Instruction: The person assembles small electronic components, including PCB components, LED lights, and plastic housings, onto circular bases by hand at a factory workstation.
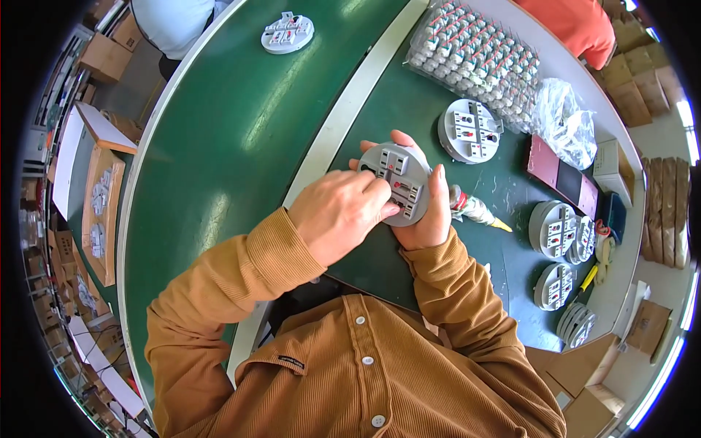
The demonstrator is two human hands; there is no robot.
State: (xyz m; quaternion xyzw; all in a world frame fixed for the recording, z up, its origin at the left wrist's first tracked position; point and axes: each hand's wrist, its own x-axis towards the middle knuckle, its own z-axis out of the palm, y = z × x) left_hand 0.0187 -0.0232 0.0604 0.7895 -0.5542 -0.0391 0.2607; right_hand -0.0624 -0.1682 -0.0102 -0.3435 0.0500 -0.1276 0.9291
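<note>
A round grey plate (414,166) with white socket-like blocks and small red and black parts on its face sits tilted in my right hand (431,228). That hand cradles it from below, its thumb along the right rim and its fingertips curling past the far rim. My left hand (342,212) is closed over the plate's left side, with thumb and fingers pressed together at its face. Whatever lies between those fingertips is hidden. Just right of my right hand, a wrapped, tape-covered object with a yellow pointed tip (478,211) lies on the table.
Similar round plates stand on the green table at right (467,131) and on the green strip at far left (288,33). A clear tray of small wired parts (471,55), crumpled plastic (566,120) and a dark red box (558,175) line the far right. Other people sit opposite.
</note>
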